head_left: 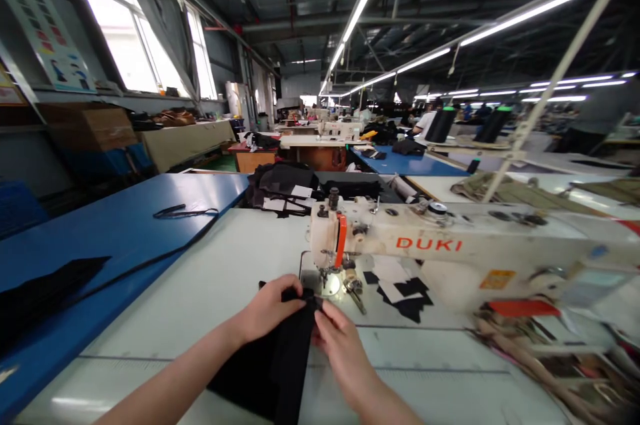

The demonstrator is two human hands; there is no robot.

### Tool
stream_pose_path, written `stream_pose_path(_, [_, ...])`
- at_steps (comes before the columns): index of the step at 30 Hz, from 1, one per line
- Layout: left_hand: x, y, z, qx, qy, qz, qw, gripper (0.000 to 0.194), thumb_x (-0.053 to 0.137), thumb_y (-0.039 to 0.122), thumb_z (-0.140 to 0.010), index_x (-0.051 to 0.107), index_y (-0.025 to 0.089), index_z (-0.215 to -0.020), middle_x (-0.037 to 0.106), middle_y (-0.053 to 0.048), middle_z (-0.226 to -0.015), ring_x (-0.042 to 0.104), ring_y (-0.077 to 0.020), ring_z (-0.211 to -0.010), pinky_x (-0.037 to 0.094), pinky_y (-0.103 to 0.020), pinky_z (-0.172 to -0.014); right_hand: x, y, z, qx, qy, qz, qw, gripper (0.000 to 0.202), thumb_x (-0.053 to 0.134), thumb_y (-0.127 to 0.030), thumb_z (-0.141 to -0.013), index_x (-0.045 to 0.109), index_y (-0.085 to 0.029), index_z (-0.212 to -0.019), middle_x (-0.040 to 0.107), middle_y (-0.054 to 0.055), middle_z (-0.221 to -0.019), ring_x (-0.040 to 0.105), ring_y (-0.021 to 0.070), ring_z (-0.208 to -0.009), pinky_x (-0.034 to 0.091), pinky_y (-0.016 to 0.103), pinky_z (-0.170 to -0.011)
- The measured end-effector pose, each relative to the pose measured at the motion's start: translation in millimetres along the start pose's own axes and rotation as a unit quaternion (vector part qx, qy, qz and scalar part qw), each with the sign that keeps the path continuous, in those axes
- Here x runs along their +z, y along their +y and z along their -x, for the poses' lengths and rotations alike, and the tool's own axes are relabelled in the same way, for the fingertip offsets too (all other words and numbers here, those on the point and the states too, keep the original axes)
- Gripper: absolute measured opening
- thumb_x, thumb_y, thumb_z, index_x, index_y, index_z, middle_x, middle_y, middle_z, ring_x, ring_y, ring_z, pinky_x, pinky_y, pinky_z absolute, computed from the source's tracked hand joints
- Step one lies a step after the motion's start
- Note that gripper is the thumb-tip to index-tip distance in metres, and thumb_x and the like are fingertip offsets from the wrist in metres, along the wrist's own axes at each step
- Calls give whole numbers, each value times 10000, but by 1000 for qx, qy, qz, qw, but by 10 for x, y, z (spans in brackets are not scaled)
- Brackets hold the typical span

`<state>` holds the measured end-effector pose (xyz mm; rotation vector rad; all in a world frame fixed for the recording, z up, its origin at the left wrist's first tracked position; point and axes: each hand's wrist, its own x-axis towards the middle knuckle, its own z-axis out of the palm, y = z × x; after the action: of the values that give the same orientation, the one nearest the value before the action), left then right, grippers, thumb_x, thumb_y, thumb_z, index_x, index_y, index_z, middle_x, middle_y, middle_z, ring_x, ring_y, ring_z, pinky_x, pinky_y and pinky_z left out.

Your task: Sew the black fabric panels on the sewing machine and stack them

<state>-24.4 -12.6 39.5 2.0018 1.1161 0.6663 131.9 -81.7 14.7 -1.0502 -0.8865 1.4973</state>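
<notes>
A black fabric piece (273,365) lies on the pale sewing table (200,298) and reaches up toward the needle area of a white sewing machine (425,238). My left hand (270,308) pinches the fabric's top edge from the left. Close beside it, my right hand (337,335) grips the same edge at its right corner, thumb and fingers pressed together. Both hands are just in front of the lit needle plate (331,285). The fingertips partly hide the fabric's upper edge.
Black and white scraps (405,288) lie right of the needle. Behind the machine is a dark fabric pile (280,185). A blue table (165,198) with a black strip (145,265) stands at the left. Two black thread cones (441,125) stand farther back.
</notes>
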Motion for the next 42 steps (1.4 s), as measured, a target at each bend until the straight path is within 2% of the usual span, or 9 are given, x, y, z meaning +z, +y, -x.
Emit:
stream_pose_path(4, [65, -85, -12, 9, 8, -10, 1000, 50, 539, 228, -764, 553, 194, -798, 589, 21, -807, 550, -164, -809, 422, -261, -770, -434, -225, 40, -25, -13, 152, 988, 430, 626, -524, -736, 666, -225, -1043, 684, 56, -920, 645, 230, -866, 509, 362, -750])
stream_pose_path(6, [77, -118, -18, 10, 4, -9, 1000, 48, 543, 228, -761, 554, 195, -794, 592, 19, -815, 554, -166, -815, 419, -263, -774, -779, -388, 24, -84, 7, 281, 956, 387, 561, -482, -793, 662, -222, -1061, 690, 69, -965, 632, 235, -933, 497, 376, -816])
stream_pose_path(8, [88, -135, -32, 10, 4, -6, 1000, 50, 548, 228, -757, 554, 196, -795, 597, 19, -820, 559, -166, -814, 419, -264, -775, -1161, -563, -40, -141, 51, 450, 881, 347, 469, -407, -856, 648, -218, -1085, 674, 71, -1053, 618, 227, -982, 484, 368, -859])
stream_pose_path(10, [109, -140, -52, 10, 5, -3, 1000, 53, 552, 227, -752, 556, 196, -796, 602, 17, -824, 563, -167, -812, 420, -266, -779, -1512, -719, -153, -168, 102, 634, 748, 338, 382, -309, -892, 635, -205, -1091, 653, 70, -1115, 612, 204, -996, 472, 327, -873])
stream_pose_path(12, [139, -145, -68, 8, 5, -3, 1000, 57, 556, 226, -747, 561, 194, -794, 608, 13, -824, 567, -170, -815, 422, -270, -780, -1766, -827, -296, -157, 134, 678, 705, 333, 387, -242, -877, 633, -162, -1087, 644, 115, -1121, 608, 245, -992, 449, 375, -887])
stream_pose_path(14, [171, -159, -74, 5, 8, -4, 1000, 56, 561, 223, -741, 564, 191, -786, 614, 11, -821, 572, -175, -820, 424, -273, -779, -1897, -876, -439, -143, 144, 703, 681, 321, 422, -231, -861, 634, -128, -1079, 645, 151, -1095, 610, 277, -959, 444, 403, -861])
stream_pose_path(19, [217, -214, -40, -8, 13, -4, 1000, 65, 569, 233, -738, 570, 191, -788, 631, 4, -831, 583, -181, -825, 431, -279, -784, -1880, -833, -661, -140, 113, 751, 636, 220, 517, -278, -837, 688, -151, -890, 658, 118, -965, 586, 247, -929, 416, 338, -853])
stream_pose_path(23, [219, -229, -13, -14, 16, 0, 1000, 66, 568, 238, -744, 577, 196, -794, 637, 7, -832, 586, -181, -826, 435, -281, -786, -1864, -784, -688, -140, 117, 770, 611, 235, 462, -201, -861, 693, -158, -842, 650, 109, -924, 578, 222, -897, 401, 319, -840])
stream_pose_path(42, [217, -237, 1, -12, 36, 8, 999, 68, 600, 207, -723, 589, 190, -788, 626, 15, -815, 576, -170, -808, 415, -260, -762, -1878, -806, -735, -121, 193, 789, 570, 267, 394, -183, -886, 621, -186, -746, 664, 99, -767, 614, 227, -737, 408, 321, -660])
